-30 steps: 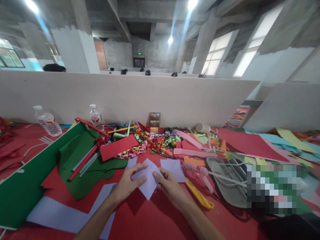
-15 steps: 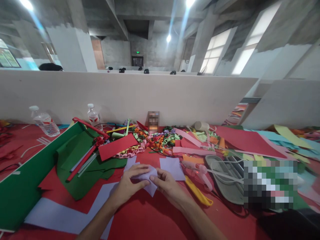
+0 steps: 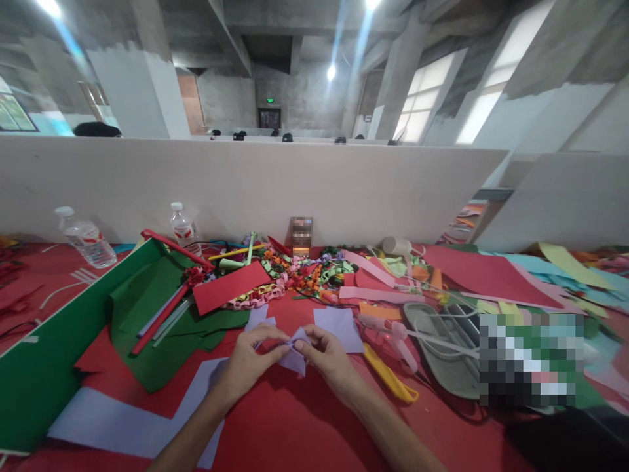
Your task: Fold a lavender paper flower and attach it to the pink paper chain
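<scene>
A small piece of purple paper (image 3: 295, 359), pinched and creased at its middle, is held above the red table (image 3: 289, 426). My left hand (image 3: 253, 359) grips its left side between thumb and fingers. On the other side, my right hand (image 3: 324, 354) pinches it the same way, with the fingertips of both hands close together. A flat purple square (image 3: 339, 328) lies just behind my right hand. Another purple piece (image 3: 257, 317) is behind my left hand, partly covered by it.
Left are a green board (image 3: 63, 334), green paper (image 3: 147, 354) and a purple sheet (image 3: 118, 426). Colourful paper chains (image 3: 314, 275) lie behind. Right are a pink glue gun (image 3: 393, 331), a yellow cutter (image 3: 390, 373) and a grey tray (image 3: 430, 367). Two bottles stand near the white partition (image 3: 246, 190).
The purple paper has gone from a broader, loosely folded shape to a narrower one gathered at the middle. My fingertips have closed in on it. The view has shifted slightly.
</scene>
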The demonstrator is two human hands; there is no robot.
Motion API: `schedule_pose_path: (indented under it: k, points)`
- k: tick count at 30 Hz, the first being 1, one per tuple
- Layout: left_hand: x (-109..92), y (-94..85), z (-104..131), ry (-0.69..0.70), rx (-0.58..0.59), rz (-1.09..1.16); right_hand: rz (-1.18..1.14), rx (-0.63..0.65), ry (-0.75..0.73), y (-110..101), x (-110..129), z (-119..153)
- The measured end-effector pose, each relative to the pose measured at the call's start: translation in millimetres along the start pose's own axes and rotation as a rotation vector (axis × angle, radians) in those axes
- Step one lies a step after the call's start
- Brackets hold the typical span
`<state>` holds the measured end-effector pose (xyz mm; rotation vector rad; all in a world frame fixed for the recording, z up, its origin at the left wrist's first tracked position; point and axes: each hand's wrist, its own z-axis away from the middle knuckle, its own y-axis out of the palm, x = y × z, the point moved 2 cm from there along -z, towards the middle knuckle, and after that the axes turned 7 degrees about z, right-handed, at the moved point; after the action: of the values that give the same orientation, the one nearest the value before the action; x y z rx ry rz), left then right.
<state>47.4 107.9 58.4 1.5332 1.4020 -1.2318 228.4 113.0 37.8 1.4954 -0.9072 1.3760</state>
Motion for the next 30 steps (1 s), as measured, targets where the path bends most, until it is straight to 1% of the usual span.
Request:
schedule_pose_path:
  k: [4,9,12,17,20,23,26,30]
  points:
    - [1.0,-2.5,-0.2,-0.044,-0.052,-0.034,0.046,-0.037,-0.02,0.5,3.8,0.4]
    - [5.6,-5.8,-1.2,-0.095,-0.154,-0.011,0.126,-0.134,-0.083,-0.7,14.0,1.8]
    - [8.2,-6.4,-2.2,-0.107,-0.183,0.03,0.155,-0.161,-0.093,-1.3,16.5,2.0]
    - [13.1,-5.1,-3.7,-0.133,-0.184,0.182,0.148,-0.149,-0.092,0.0,14.8,1.3]
    - [14.9,-3.6,-3.5,-0.162,-0.138,0.232,0.124,-0.151,-0.099,0.5,14.0,1.0]
    - [14.9,-1.9,-3.3,-0.19,-0.079,0.248,0.122,-0.177,-0.119,-0.8,15.2,1.2]
    - [15.0,-2.6,-4.0,-0.216,-0.08,0.281,0.127,-0.201,-0.136,-3.3,16.0,1.5]
    - [17.0,-4.7,-5.0,-0.299,-0.068,0.416,0.13,-0.241,-0.155,-7.9,12.9,0.3]
